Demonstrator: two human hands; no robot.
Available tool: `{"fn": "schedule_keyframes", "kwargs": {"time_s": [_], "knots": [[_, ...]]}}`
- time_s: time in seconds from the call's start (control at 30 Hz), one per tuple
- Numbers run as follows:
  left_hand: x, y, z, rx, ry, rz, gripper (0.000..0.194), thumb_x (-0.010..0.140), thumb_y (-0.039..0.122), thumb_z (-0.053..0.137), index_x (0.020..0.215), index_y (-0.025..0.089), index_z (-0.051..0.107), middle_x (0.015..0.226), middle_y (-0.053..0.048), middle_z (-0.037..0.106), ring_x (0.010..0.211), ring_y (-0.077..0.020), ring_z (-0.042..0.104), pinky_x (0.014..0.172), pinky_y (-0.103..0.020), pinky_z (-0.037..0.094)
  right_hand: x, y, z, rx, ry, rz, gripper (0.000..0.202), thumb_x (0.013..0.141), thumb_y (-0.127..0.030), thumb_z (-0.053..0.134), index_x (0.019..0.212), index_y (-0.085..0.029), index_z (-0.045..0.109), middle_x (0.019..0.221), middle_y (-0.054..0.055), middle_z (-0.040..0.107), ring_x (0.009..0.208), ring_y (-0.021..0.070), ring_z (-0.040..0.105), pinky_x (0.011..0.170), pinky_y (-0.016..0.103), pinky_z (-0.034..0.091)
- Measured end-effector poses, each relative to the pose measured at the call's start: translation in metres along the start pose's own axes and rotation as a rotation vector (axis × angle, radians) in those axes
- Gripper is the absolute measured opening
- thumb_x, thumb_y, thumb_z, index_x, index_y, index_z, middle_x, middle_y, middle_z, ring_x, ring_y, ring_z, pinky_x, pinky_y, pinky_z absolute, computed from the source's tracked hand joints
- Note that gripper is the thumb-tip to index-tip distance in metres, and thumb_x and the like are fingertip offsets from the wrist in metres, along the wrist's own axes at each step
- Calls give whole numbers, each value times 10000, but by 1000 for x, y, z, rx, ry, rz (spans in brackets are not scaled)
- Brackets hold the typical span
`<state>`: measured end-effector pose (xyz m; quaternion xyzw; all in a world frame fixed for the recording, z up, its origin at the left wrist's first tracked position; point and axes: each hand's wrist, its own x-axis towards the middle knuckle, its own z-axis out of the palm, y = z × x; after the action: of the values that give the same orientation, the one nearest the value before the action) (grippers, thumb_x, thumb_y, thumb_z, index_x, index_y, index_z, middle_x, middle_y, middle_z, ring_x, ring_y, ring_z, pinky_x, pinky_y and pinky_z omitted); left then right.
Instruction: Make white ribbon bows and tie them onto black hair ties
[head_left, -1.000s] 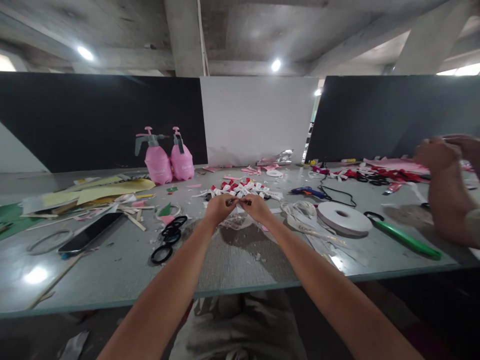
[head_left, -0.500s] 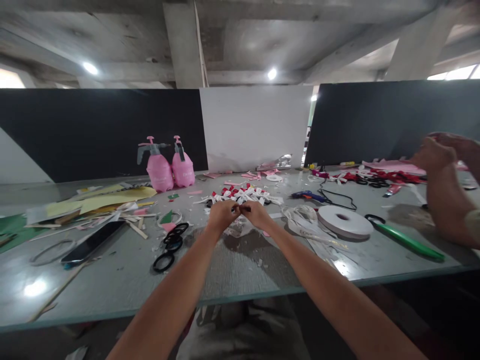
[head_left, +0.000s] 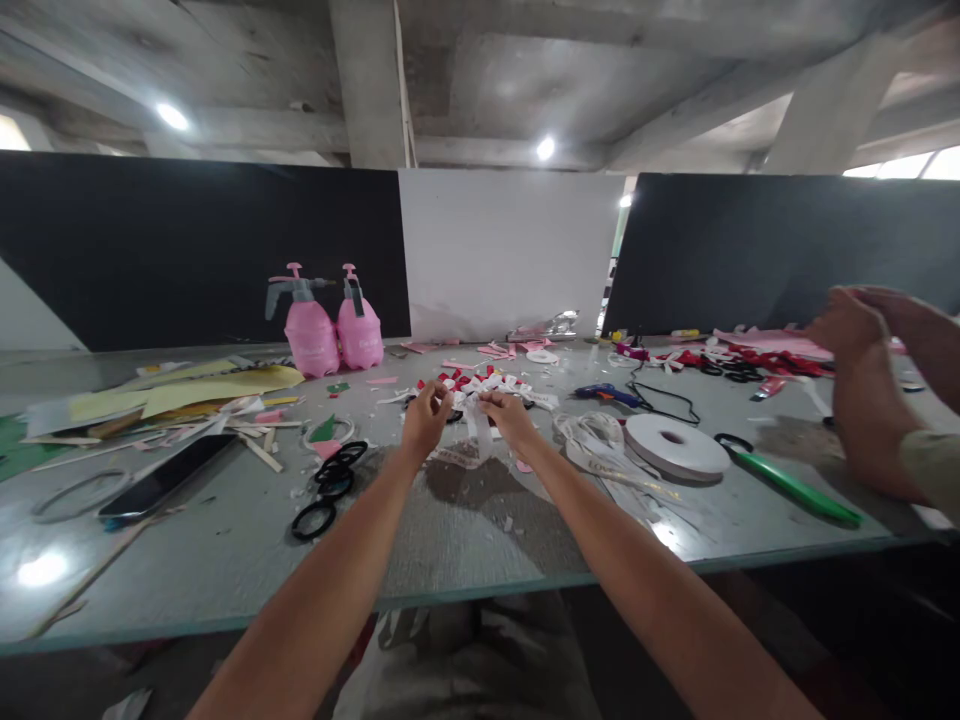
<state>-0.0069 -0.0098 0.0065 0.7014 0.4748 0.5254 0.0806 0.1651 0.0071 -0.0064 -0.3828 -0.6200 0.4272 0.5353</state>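
Over the middle of the table, my right hand (head_left: 507, 416) pinches a pale, sheer printed ribbon (head_left: 478, 432), which hangs in a loop below the fingertips. Just to its left, my left hand (head_left: 427, 418) is closed with bent fingers and thumb together. What those fingers hold, if anything, is too small to make out. Behind both hands lies a heap of red and white ribbon bows (head_left: 495, 383), partly covered by them. Black rings (head_left: 334, 483) lie on the table left of my left forearm.
A white ribbon spool (head_left: 675, 446), loose ribbon (head_left: 592, 440), a blue glue gun (head_left: 611, 396) and a green tool (head_left: 799, 488) lie to the right. Leftward are a phone (head_left: 169, 478), paper scraps and pink spray bottles (head_left: 311, 335). A co-worker's hands (head_left: 862, 350) are raised at far right.
My hands have moved apart from fingertips together, my left going up and left. The ribbon now shows hanging between them. The view has shifted slightly.
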Motion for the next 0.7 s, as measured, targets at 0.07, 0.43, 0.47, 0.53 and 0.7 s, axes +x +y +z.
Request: {"fn": "schedule_keyframes", "kwargs": {"time_s": [0.07,0.43,0.47,0.53,0.7], "knots": [[0,2,0,-37,-45,48,223,860,365,507,964,186,588,793,11,616,580,-86,486,595,-204,393,-1,-2,1,73,10,64,282,669,-377,612,833,-154,662,674,-7,597,569,112,496,566,227,389],[1,3,2,-15,-144,87,314,844,458,563,932,185,691,909,-34,699,685,-119,579,674,-231,449,-11,-10,0,-132,-133,3,289,732,-432,590,612,-180,515,487,-62,405,478,84,351,496,228,270],[1,3,2,3,-143,94,306,845,450,565,936,188,694,912,-31,700,692,-120,582,678,-231,448,-10,-10,0,-165,-129,-21,284,744,-417,579,605,-179,510,485,-62,406,478,84,349,499,229,268],[0,2,1,70,-146,121,283,854,425,561,953,199,700,927,-27,700,708,-122,585,686,-234,442,-10,-9,-1,-240,-124,-91,262,772,-381,554,613,-173,529,492,-60,417,487,85,354,510,229,266],[0,3,-1,274,-210,243,201,857,317,558,950,231,714,954,-21,704,829,-146,616,752,-252,423,-11,-12,-1,-540,-94,-290,213,809,-270,529,691,-148,658,637,1,585,621,116,473,595,230,315]]}}
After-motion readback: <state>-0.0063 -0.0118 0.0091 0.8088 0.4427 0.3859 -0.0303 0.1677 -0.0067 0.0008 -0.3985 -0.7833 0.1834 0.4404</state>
